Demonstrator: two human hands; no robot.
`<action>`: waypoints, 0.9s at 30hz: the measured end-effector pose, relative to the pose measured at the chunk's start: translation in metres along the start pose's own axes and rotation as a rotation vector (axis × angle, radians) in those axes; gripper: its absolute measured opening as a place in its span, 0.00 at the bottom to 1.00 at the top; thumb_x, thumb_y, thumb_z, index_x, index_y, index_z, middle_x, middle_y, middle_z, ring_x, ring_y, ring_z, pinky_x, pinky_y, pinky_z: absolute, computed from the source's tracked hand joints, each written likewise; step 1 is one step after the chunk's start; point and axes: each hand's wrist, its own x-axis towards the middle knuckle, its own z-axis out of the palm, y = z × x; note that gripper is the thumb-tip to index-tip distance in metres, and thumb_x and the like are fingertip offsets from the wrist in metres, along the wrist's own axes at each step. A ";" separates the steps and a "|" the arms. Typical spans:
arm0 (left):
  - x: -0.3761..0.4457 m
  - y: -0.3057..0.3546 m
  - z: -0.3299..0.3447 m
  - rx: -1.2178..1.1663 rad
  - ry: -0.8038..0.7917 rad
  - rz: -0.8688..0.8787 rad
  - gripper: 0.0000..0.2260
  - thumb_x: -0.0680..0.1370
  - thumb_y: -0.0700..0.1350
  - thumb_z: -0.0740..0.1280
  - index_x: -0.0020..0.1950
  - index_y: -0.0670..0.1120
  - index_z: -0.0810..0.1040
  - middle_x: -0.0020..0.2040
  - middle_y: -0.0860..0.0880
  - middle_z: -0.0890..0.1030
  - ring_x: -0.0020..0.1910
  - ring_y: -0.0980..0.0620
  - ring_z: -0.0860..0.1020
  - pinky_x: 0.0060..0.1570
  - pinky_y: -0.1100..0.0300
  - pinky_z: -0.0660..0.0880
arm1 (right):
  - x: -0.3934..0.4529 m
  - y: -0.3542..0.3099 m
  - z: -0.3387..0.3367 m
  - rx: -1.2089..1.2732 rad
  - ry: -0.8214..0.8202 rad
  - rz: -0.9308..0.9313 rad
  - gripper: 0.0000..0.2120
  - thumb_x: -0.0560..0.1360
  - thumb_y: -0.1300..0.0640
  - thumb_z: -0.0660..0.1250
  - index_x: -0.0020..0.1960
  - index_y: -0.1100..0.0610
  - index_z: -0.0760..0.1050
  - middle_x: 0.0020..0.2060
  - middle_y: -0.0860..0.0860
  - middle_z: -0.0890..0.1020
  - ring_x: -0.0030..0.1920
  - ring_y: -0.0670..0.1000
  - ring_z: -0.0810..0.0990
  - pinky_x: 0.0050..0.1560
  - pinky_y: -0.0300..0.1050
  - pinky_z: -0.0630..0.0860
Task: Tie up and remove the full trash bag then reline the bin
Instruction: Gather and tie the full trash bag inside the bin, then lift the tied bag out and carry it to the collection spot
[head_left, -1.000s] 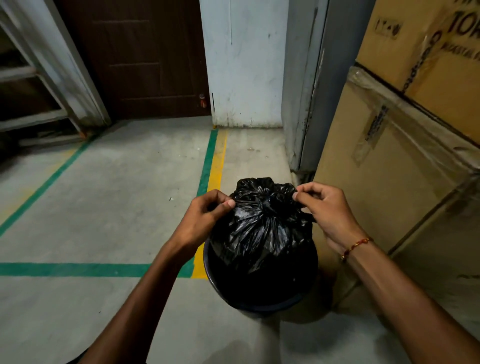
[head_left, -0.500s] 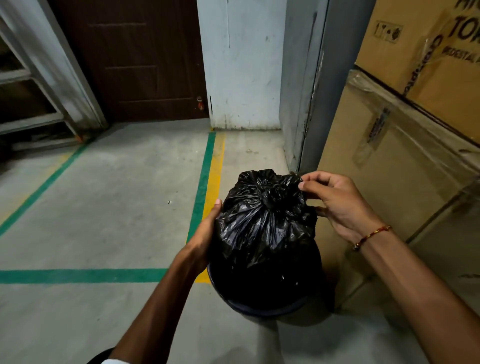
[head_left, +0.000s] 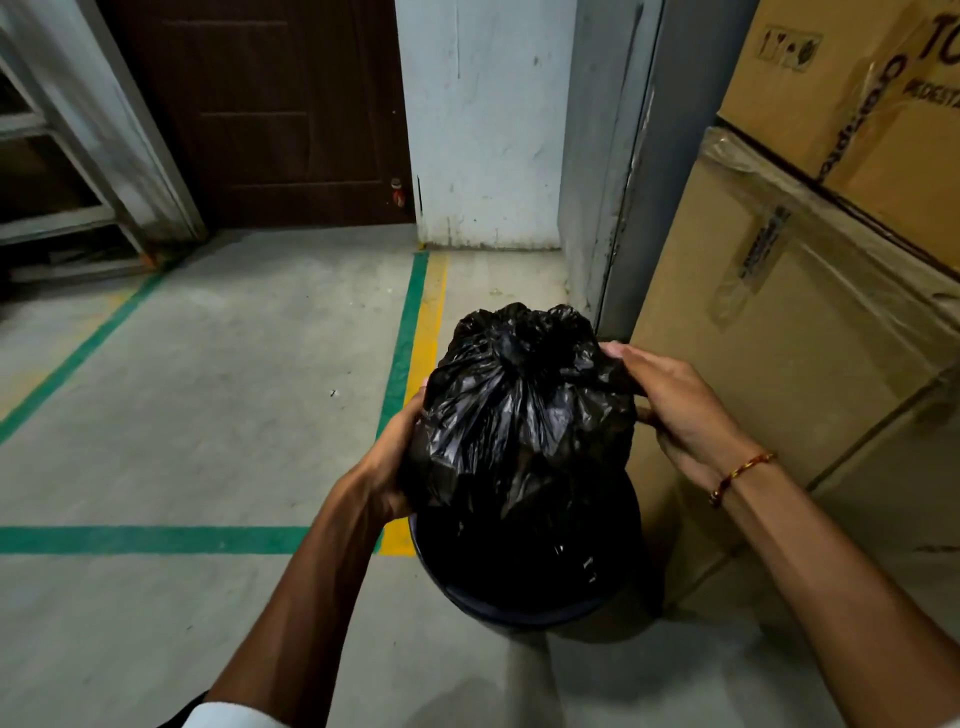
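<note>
We look down on a crinkled black plastic trash bag (head_left: 524, 415), its neck gathered into a tight knot at the top, with a ruffle of loose plastic above the knot. The bag sits in the mouth of a round dark bin (head_left: 524, 613), its upper bulk standing well above the rim; whether its bottom rests inside or hangs clear, we cannot tell, the interior being too dark. Our left hand (head_left: 389, 467) presses against the bag's left flank, palm to the plastic, fingers mostly hidden behind the bag, so their spread is not readable, though the hand is clearly clasped on the side of it. Our right hand (head_left: 670, 405) grips the bag's upper right shoulder just below the knot, fingers curled together over the plastic and thumb beneath, clamped on it. A thin red-and-gold thread bracelet (head_left: 740, 475) circles the right wrist. A white cuff edge shows at the bottom of the left forearm. The bin stands on a grey concrete floor (head_left: 182, 389) painted with green lines (head_left: 156, 539) and one yellow line (head_left: 428, 332), the yellow one running up to the bin's left side. Just right of the bin stand stacked brown cardboard boxes (head_left: 810, 322), taped and printed. Beyond, a dark brown panelled door (head_left: 270, 114) sits beside a scuffed white wall (head_left: 483, 124).
</note>
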 end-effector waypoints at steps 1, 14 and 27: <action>-0.001 0.001 -0.001 0.008 0.022 0.003 0.27 0.78 0.65 0.57 0.62 0.48 0.81 0.61 0.44 0.82 0.60 0.44 0.80 0.58 0.47 0.76 | 0.000 0.004 0.001 0.082 -0.039 0.027 0.18 0.78 0.42 0.63 0.61 0.49 0.80 0.59 0.45 0.83 0.64 0.46 0.77 0.65 0.49 0.70; -0.006 0.006 0.027 0.293 0.498 0.359 0.22 0.78 0.63 0.58 0.56 0.50 0.82 0.55 0.46 0.84 0.54 0.50 0.81 0.57 0.54 0.75 | 0.010 0.029 0.028 0.486 -0.024 0.307 0.28 0.76 0.31 0.54 0.55 0.48 0.83 0.54 0.49 0.85 0.50 0.49 0.85 0.48 0.47 0.77; -0.149 0.155 0.126 -0.082 0.419 0.151 0.32 0.79 0.68 0.48 0.63 0.48 0.80 0.57 0.46 0.84 0.54 0.50 0.83 0.46 0.58 0.79 | -0.041 -0.168 0.038 0.452 -0.035 0.484 0.36 0.68 0.23 0.57 0.65 0.46 0.77 0.61 0.48 0.82 0.61 0.51 0.80 0.61 0.50 0.75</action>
